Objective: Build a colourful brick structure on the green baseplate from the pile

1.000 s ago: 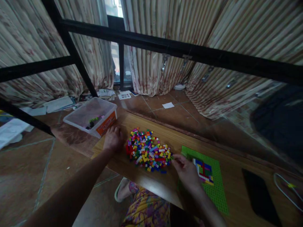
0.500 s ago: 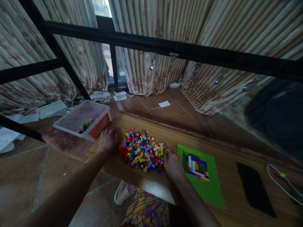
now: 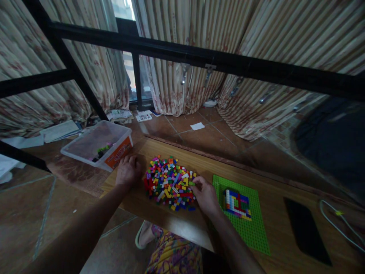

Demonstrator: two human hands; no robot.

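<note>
A heap of small coloured bricks (image 3: 169, 182) lies on the wooden table (image 3: 273, 236). My left hand (image 3: 127, 171) rests flat on the table at the heap's left edge, fingers loosely curled, holding nothing. At the heap's right edge my right hand (image 3: 204, 193) pinches a small green brick (image 3: 191, 183) between its fingertips. Right of that hand lies a green baseplate (image 3: 251, 228) with a low patch of coloured bricks (image 3: 237, 199) built on it.
A clear plastic tub (image 3: 98, 144) with an orange label and a few pieces stands on the floor left of the table. A black phone (image 3: 305, 230) and a white cable (image 3: 339, 224) lie at the table's right. Black frame bars (image 3: 199, 57) cross overhead. Papers litter the floor.
My right hand has moved from the baseplate's edge left into the heap and now pinches a small green brick. The left hand has stayed at the heap's left side.
</note>
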